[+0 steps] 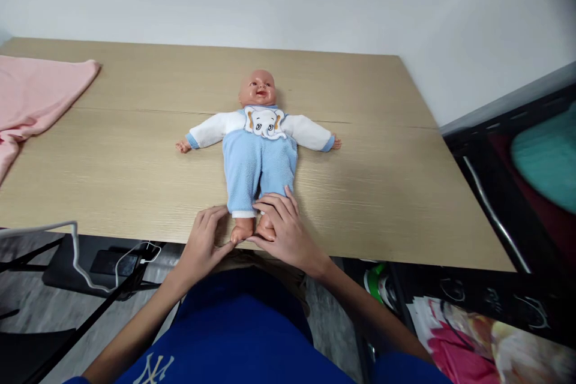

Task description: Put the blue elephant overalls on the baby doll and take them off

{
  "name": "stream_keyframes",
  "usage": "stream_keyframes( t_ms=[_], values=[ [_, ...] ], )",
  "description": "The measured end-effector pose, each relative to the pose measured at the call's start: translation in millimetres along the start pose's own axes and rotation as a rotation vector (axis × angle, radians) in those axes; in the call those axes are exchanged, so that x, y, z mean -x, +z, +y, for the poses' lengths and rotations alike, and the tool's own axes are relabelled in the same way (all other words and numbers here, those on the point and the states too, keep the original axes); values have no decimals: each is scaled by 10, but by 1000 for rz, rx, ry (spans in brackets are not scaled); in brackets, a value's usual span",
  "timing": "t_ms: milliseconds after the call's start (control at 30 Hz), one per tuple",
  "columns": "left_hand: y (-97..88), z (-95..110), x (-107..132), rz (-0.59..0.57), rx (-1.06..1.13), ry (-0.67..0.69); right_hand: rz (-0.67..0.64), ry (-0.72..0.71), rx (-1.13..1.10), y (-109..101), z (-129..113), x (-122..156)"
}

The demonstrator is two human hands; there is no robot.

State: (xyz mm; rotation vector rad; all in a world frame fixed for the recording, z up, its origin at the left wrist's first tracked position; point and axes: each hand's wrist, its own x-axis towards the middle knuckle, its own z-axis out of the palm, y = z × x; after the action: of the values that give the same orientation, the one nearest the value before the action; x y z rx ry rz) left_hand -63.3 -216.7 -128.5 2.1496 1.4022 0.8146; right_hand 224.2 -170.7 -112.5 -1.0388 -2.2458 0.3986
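Observation:
A baby doll (260, 150) lies on its back on the wooden table (382, 180), arms spread, in a white top with an elephant patch and light blue trousers. Its bare feet reach the table's near edge. My right hand (281, 228) is closed over the doll's foot on the right and the cuff of that trouser leg. My left hand (204, 246) rests at the table edge beside the other foot, fingers curled and touching it.
A pink cloth (31, 96) lies on the table's far left corner. A white cable (76, 252) and a dark device hang below the table at left. Dark shelving with a teal object (546, 162) and colourful items stands to the right. A white wall is behind.

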Motion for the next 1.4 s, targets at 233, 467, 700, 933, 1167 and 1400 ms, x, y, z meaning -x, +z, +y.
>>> stream_keyframes(
  t_ms=[233, 467, 700, 933, 1167, 1400],
  values=[
    [-60, 74, 32, 74, -41, -36, 49, 68, 55, -151, 41, 295],
    [-98, 68, 29, 0, -51, -17, 114, 26, 35, -127, -48, 387],
    [-218, 90, 19, 3, -85, 21, 207, 126, -26, -170, -7, 506],
    [-244, 248, -194, 52, -90, 71, 348, 275, -39, -269, 302, 633],
    [-260, 473, -1352, 82, -98, 202, 401, 399, 135, -687, 1411, 373],
    [101, 237, -2947, -21, -107, 369, 196, 417, 58, -930, 2436, -468]
  ],
)
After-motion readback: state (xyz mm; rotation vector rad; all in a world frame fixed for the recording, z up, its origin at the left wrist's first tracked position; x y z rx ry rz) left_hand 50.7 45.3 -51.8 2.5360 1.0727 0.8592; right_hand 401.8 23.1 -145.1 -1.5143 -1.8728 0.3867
